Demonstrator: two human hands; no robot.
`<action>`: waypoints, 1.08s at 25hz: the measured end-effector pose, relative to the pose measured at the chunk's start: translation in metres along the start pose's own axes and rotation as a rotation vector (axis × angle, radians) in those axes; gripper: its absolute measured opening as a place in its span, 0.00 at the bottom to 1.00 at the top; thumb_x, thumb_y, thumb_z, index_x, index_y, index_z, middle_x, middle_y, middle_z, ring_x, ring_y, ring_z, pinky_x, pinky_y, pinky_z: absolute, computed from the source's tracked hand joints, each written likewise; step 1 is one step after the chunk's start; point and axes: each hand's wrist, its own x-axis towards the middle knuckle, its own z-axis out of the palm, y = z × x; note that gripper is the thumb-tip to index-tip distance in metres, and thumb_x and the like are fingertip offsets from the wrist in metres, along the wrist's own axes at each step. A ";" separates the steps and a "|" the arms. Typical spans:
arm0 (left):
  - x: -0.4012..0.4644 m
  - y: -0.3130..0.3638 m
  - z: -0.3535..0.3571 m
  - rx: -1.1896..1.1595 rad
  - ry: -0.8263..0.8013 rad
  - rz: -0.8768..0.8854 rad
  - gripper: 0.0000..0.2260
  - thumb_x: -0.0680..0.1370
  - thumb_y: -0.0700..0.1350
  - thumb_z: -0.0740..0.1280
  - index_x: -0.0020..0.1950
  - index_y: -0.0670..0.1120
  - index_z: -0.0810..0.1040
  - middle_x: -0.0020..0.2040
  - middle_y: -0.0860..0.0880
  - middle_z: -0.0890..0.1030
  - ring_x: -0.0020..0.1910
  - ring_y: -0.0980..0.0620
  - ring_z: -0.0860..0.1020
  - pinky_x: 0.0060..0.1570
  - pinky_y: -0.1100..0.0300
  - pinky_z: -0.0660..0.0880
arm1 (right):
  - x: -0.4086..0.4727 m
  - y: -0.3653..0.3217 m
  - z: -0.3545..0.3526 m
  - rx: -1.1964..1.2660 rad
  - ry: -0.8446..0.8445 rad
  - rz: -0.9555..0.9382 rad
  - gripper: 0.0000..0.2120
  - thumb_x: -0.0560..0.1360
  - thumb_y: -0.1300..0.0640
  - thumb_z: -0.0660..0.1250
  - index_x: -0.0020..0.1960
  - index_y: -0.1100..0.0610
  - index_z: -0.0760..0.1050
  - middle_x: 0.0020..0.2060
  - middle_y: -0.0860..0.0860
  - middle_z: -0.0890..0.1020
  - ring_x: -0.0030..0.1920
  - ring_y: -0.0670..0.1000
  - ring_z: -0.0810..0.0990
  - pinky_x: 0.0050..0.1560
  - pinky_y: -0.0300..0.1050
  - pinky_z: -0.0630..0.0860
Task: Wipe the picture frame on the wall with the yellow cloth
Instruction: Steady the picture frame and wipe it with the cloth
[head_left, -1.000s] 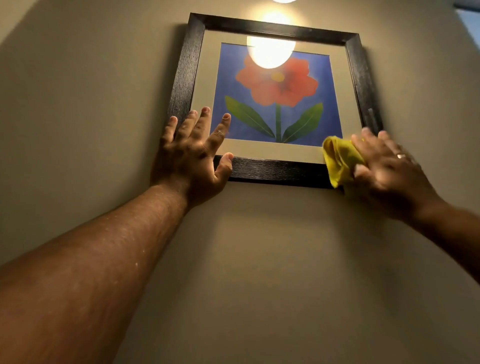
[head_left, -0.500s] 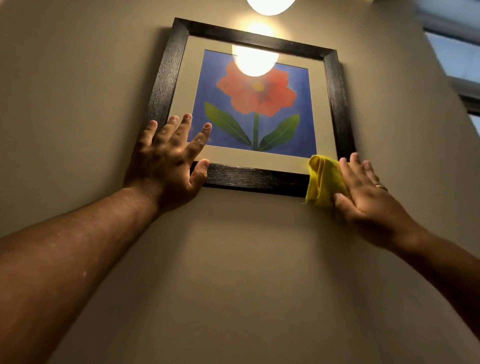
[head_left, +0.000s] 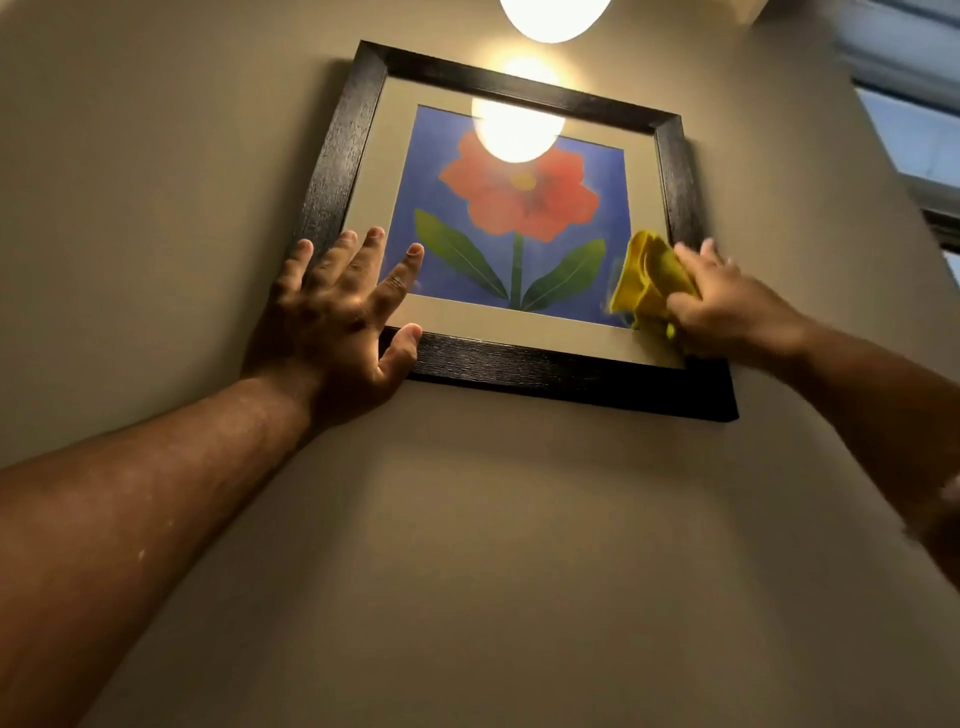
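A black picture frame (head_left: 337, 140) hangs on the beige wall, holding a red flower print on blue under glass. My left hand (head_left: 337, 317) lies flat on its lower left corner, fingers spread over the frame and mat, thumb on the bottom rail. My right hand (head_left: 727, 306) grips a bunched yellow cloth (head_left: 647, 280) and presses it on the glass at the lower right, beside the right rail. The cloth hides part of the mat's corner.
A glowing lamp (head_left: 553, 15) hangs above the frame, and its reflection glares on the glass. A window (head_left: 919, 140) sits at the upper right. Bare wall (head_left: 493, 545) spreads below the frame.
My right hand has carried the cloth up from the frame's bottom right corner onto the glass by the right rail. My left hand stays on the lower left corner. The view has shifted.
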 end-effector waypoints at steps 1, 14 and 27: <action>0.001 0.000 0.000 -0.005 0.007 0.006 0.32 0.75 0.60 0.50 0.79 0.55 0.51 0.79 0.40 0.58 0.78 0.40 0.57 0.76 0.39 0.51 | -0.036 0.007 0.013 0.017 -0.019 -0.013 0.32 0.76 0.47 0.55 0.77 0.48 0.47 0.78 0.55 0.46 0.77 0.59 0.46 0.75 0.56 0.50; -0.002 0.000 0.002 -0.014 0.031 0.008 0.31 0.76 0.60 0.49 0.79 0.54 0.53 0.78 0.39 0.60 0.77 0.37 0.60 0.75 0.38 0.51 | 0.065 -0.027 -0.021 0.004 0.097 0.082 0.29 0.79 0.51 0.54 0.77 0.53 0.47 0.78 0.57 0.47 0.77 0.63 0.47 0.76 0.57 0.48; -0.003 0.003 0.002 -0.016 0.038 -0.006 0.32 0.75 0.59 0.50 0.79 0.53 0.55 0.78 0.38 0.61 0.76 0.37 0.60 0.75 0.37 0.52 | -0.106 -0.116 0.097 -0.087 0.188 -0.256 0.34 0.71 0.49 0.57 0.76 0.47 0.53 0.78 0.50 0.53 0.78 0.55 0.46 0.76 0.52 0.39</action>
